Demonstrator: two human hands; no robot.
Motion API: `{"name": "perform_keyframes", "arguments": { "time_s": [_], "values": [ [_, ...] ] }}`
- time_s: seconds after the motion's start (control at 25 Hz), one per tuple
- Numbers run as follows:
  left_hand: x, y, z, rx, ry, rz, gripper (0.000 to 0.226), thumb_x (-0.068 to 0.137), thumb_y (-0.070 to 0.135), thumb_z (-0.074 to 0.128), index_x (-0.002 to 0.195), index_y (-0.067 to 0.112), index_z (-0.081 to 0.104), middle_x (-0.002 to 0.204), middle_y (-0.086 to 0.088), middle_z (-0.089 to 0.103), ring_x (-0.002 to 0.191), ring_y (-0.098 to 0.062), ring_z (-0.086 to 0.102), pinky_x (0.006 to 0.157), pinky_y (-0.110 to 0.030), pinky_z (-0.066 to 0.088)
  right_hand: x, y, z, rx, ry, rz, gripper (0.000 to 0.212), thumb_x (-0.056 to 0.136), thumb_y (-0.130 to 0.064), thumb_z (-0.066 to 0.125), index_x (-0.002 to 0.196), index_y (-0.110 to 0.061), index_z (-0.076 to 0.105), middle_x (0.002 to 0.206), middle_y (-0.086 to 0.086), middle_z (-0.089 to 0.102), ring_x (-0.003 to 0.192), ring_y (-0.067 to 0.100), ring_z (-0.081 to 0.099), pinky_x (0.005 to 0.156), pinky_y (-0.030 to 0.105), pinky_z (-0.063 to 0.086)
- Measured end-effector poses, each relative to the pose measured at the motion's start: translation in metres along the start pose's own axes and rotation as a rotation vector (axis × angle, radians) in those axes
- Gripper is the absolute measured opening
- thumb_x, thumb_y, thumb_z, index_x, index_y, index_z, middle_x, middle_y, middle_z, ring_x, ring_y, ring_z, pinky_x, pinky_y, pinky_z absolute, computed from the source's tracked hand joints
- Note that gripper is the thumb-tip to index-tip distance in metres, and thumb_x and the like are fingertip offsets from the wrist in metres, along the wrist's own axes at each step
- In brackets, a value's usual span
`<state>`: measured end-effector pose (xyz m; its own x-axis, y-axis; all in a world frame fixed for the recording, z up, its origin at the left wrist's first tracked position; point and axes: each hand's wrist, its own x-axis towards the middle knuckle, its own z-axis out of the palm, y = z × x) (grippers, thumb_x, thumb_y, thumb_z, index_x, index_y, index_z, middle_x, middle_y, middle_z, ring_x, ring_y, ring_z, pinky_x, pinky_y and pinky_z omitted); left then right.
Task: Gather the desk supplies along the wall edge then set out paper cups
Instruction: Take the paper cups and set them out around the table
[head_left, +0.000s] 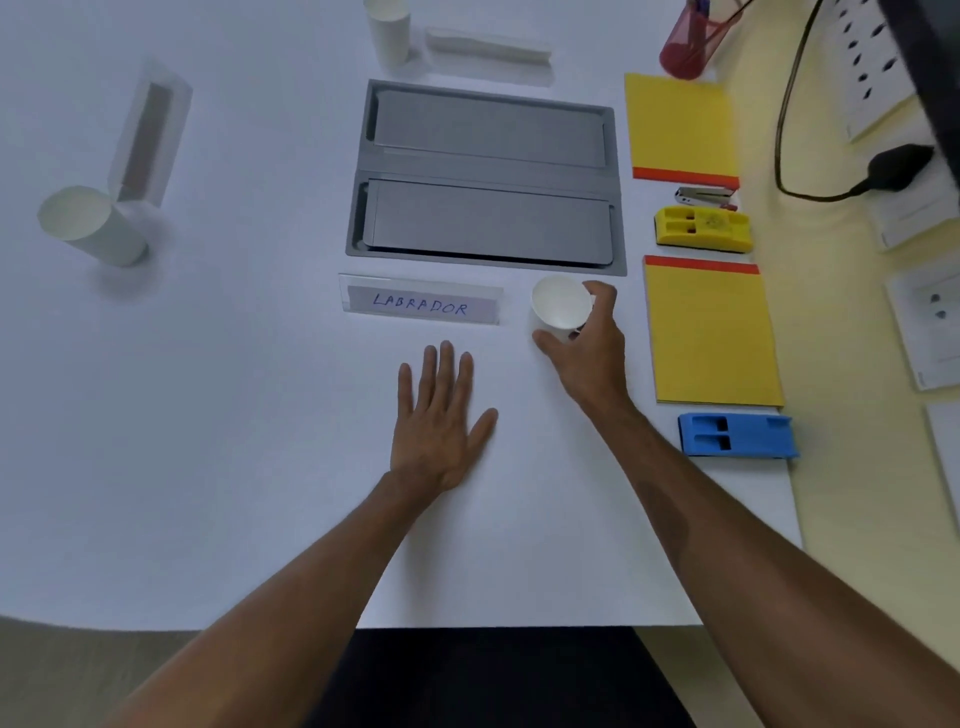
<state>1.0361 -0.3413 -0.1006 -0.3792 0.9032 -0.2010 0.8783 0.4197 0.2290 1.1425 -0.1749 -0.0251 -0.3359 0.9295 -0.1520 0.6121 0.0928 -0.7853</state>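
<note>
A white tabletop (208, 415) fills most of the view, with a grey recessed cable hatch (488, 176) set into its middle. Along the right, wall-side edge lies a row of supplies: a far yellow notepad (680, 124), a near yellow notepad (711, 338), a blue block (737, 436) at the near end, a yellow block (704, 234) between the two pads, and a small stapler (704, 196) just beyond it, with a red mesh pen holder (685, 47) at the far end. A clear name stand reading LABRADOR (421, 304) sits in front of the hatch. The left hand (441, 421) lies flat, palm down, on the tabletop, its fingers spread and holding nothing. The right hand (587, 353) has its fingers curled around a white paper cup (561, 304), which stands mouth up just right of the name stand and near the hatch's front corner. Another paper cup (93, 226) stands at far left, and a third (389, 31) at the far edge.
</note>
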Motion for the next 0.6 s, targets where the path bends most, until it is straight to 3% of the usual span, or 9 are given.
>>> {"name": "perform_keyframes", "arguments": {
  "time_s": [0.16,0.44,0.6],
  "values": [
    [0.002,-0.002,0.014,0.024,0.098,0.014,0.078,0.100,0.062,0.016,0.159,0.013,0.000,0.167,-0.013,-0.006,0.154,-0.029,-0.009,0.123,-0.056,0.005,0.016,0.006,0.016,-0.018,0.065,0.015,0.075,0.075,-0.015,0.085,0.133,-0.014,0.036,0.132,0.009,0.053,0.114,0.022,0.053,0.084,0.025,0.047],
    [0.004,-0.003,0.019,0.019,0.132,0.014,0.079,0.100,0.061,0.020,0.159,0.013,0.003,0.167,-0.012,-0.004,0.154,-0.029,-0.006,0.122,-0.057,0.008,0.022,0.009,0.025,-0.037,0.117,0.001,0.078,0.072,-0.017,0.087,0.133,-0.011,0.038,0.132,0.010,0.055,0.115,0.024,0.055,0.084,0.022,0.045],
    [0.005,-0.002,0.021,0.038,0.131,0.016,0.079,0.099,0.061,0.021,0.159,0.012,0.003,0.167,-0.013,-0.004,0.154,-0.029,-0.007,0.122,-0.057,0.007,0.019,0.008,0.024,-0.034,0.069,0.014,0.092,0.074,-0.012,0.085,0.146,-0.012,0.028,0.143,0.011,0.047,0.127,0.025,0.048,0.101,0.030,0.046]
  ]
}}
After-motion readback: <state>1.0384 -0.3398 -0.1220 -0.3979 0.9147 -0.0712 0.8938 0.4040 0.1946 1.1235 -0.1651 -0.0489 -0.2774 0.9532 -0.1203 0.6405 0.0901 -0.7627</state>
